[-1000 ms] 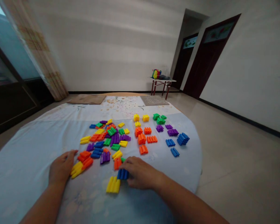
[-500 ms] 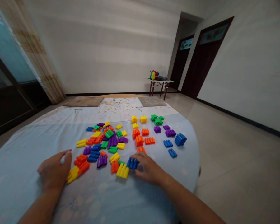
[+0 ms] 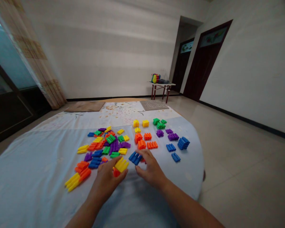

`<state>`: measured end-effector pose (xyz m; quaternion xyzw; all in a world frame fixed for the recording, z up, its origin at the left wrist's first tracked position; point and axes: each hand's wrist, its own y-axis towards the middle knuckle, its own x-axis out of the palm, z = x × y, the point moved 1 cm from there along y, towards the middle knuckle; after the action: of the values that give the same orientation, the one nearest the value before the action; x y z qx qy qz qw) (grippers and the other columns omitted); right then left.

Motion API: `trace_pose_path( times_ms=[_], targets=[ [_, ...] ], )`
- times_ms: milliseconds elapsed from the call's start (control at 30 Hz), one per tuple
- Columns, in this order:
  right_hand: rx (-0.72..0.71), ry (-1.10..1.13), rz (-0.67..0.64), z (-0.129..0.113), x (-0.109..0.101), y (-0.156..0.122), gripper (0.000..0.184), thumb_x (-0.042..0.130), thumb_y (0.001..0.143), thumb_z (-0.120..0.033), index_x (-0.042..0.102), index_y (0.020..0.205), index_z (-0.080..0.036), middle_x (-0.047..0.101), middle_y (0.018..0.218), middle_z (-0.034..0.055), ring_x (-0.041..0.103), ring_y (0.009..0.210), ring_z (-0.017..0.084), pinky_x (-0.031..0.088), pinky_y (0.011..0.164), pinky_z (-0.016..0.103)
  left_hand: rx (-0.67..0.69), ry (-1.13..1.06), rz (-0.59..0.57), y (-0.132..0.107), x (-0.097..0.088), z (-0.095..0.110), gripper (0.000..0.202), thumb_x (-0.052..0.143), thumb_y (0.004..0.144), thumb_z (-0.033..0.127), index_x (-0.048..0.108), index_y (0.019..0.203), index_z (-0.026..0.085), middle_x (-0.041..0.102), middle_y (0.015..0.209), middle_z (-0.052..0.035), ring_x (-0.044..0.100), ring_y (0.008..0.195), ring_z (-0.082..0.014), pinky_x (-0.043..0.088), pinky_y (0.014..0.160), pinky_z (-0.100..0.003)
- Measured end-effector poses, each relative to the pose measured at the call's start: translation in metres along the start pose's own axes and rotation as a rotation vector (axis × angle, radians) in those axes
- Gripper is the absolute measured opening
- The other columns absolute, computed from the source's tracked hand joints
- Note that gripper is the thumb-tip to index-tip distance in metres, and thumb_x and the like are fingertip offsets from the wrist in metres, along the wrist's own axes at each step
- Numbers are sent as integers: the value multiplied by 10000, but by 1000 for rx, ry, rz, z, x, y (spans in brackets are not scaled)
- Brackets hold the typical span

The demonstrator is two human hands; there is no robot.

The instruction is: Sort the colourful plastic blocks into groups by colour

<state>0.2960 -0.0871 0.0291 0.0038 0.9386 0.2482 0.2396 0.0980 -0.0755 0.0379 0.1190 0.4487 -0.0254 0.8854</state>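
My left hand (image 3: 107,174) is closed on a yellow ridged plastic block (image 3: 121,164), thumb and fingers at its sides. Just to the right, my right hand (image 3: 150,167) pinches a blue ridged block (image 3: 135,158). A narrow gap separates the two blocks. Part of an orange block (image 3: 116,172) shows beneath the left hand's yellow one. Left of my hands spreads a mixed heap of blocks, with purple blocks (image 3: 114,145) in it. Beyond my right hand sit groups by colour: orange blocks (image 3: 142,144), yellow blocks (image 3: 145,123), green blocks (image 3: 161,125), purple blocks (image 3: 173,136) and blue blocks (image 3: 183,143).
A pale blue cloth (image 3: 45,164) covers the rounded table. Two flat mats, a brown one (image 3: 85,106) and a grey one (image 3: 154,105), lie at its far end. Against the back wall stands a small table (image 3: 161,84) with a colourful bag (image 3: 155,78) on it.
My left hand has come rightward from the table's left side and taken the yellow block. The blue block in my right hand has come apart from the yellow one and been raised slightly.
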Motion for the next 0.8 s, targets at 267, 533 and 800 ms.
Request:
trace_pose_path(
  times_ms=[267, 533, 800],
  targets=[
    [-61, -97, -188, 4, 0, -4, 513, 575, 697, -74, 545, 1194, -198, 554, 1166, 89, 516, 1105, 198, 411, 987, 362, -29, 132, 231, 28, -16, -36, 583, 500, 764, 546, 575, 1192, 157, 649, 1136, -125, 577, 1068, -278, 418, 952, -435],
    [45, -269, -427, 4, 13, -12, 562, 640, 720, -200, 522, 1269, -191, 526, 1244, 111, 507, 1135, 226, 409, 983, 344, 86, 373, 173, 31, 11, -45, 503, 459, 821, 445, 515, 1248, 185, 592, 1217, -130, 491, 1166, -270, 297, 1003, -480],
    [7, -265, -359, 0, -26, -1, 564, 598, 731, -133, 501, 1283, -184, 550, 1202, 98, 498, 1137, 198, 391, 999, 325, 101, 367, 167, 34, 15, -64, 453, 394, 853, 441, 542, 1199, 190, 621, 1168, -111, 519, 1127, -285, 322, 977, -494]
  ],
)
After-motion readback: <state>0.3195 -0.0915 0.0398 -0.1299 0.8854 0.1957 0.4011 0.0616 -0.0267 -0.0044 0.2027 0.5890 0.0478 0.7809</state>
